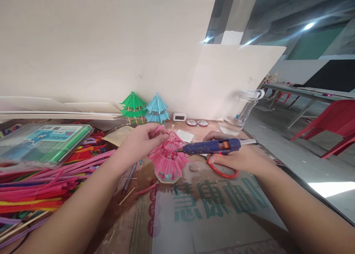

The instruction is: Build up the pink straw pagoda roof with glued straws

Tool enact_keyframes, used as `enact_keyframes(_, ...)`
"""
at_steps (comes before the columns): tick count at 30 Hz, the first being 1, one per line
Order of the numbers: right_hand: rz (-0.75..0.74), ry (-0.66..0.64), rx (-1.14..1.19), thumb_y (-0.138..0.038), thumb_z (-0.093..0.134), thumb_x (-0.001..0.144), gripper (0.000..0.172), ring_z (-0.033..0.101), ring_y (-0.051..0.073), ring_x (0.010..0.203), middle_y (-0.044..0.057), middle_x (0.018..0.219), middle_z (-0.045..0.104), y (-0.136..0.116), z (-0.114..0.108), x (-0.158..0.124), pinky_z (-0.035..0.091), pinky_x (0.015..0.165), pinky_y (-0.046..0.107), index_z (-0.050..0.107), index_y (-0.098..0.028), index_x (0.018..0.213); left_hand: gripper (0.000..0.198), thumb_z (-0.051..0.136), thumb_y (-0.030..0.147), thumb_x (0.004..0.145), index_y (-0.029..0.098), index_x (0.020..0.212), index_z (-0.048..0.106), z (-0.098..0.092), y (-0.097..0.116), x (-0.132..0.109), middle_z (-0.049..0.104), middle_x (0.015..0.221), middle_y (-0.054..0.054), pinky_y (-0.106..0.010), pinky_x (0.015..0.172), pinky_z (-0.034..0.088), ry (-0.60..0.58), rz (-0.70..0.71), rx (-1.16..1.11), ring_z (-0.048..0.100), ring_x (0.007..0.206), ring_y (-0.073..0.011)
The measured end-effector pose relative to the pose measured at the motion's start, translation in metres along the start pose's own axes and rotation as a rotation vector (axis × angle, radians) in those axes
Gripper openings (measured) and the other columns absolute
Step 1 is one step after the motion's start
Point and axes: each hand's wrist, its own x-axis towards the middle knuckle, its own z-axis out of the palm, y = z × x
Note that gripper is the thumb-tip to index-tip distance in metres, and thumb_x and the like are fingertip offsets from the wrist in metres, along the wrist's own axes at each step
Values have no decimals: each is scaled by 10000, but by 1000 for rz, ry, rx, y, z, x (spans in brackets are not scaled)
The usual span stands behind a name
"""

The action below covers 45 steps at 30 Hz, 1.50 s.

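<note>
A pink model pagoda (170, 165) made of pipe cleaners stands in front of me, a wooden stick rising from its top and a pale base under it. My left hand (146, 141) is closed at its upper left side, a pink pipe cleaner (158, 129) pinched between thumb and fingers. My right hand (235, 158) grips a dark blue hot glue gun (212, 146). The gun's nozzle points left and reaches the pagoda's middle, seemingly touching it. Below my right hand lie scissors with orange-red handles (224, 172), partly covered.
Green (133, 105) and blue (156, 108) pagodas stand at the back beside a small digital clock (179, 117). A water bottle (239, 113) is at back right. Loose pipe cleaners (36, 187) and a clear plastic case (41, 143) fill the left. A red chair (330, 117) stands beyond.
</note>
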Motion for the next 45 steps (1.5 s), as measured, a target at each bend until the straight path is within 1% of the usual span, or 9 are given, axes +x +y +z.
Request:
enact_keyframes(5,-19,15,-35,-577,619,762,376,536,156,583,5,635,578,4,2,-1,436,529,249,537,-211,738,300,534,448,793,171,788,650,0,-1,0,549,648,22,-247,561,328,7,3,25,473,602,-136)
enact_keyframes(11,-4,-20,19,-524,619,790,332,543,147,581,-5,624,579,5,2,-3,430,533,240,514,-213,747,305,529,454,792,171,783,640,-1,-1,0,537,651,21,-251,569,324,2,-2,23,463,608,-137)
enact_keyframes(14,15,-40,31,-485,639,782,316,514,129,540,-17,597,560,2,0,-2,408,502,228,499,-208,721,315,525,467,793,174,794,641,-1,-2,0,540,658,22,-252,574,326,-1,-5,31,464,615,-138)
enact_keyframes(18,16,-29,33,-443,651,770,303,468,111,506,-31,567,520,0,-1,-2,371,467,216,483,-207,681,323,524,477,788,177,801,643,-1,-2,0,537,652,25,-252,570,325,-8,-12,22,464,610,-139)
enact_keyframes(23,15,-19,16,-497,652,756,346,462,115,501,-30,558,518,0,-1,-2,364,462,223,479,-211,668,316,523,471,781,176,786,637,0,-1,0,532,641,25,-250,564,315,3,-12,25,457,606,-138)
enact_keyframes(30,14,-21,-5,-461,667,756,284,458,117,526,-23,610,548,5,-1,-5,358,487,231,557,-199,745,307,529,466,784,178,774,635,0,-2,0,529,633,31,-245,560,311,-4,-11,14,458,596,-133)
enact_keyframes(38,14,-23,-1,-472,662,763,291,484,123,552,-14,634,559,3,0,-4,376,498,229,566,-198,745,304,529,458,790,176,800,642,0,-2,0,560,660,23,-252,576,335,-6,-17,13,489,616,-140)
enact_keyframes(41,6,-27,23,-533,662,754,349,518,136,582,1,668,585,8,0,-5,398,517,238,579,-194,771,306,533,464,787,180,807,644,0,-2,0,553,657,27,-254,577,336,-3,-24,13,483,613,-140)
enact_keyframes(45,22,-77,148,-583,666,735,401,548,144,577,19,687,631,27,-4,-8,425,525,250,616,-189,791,311,530,479,795,186,795,636,0,-4,0,537,648,30,-253,576,340,-16,-11,-4,471,612,-138)
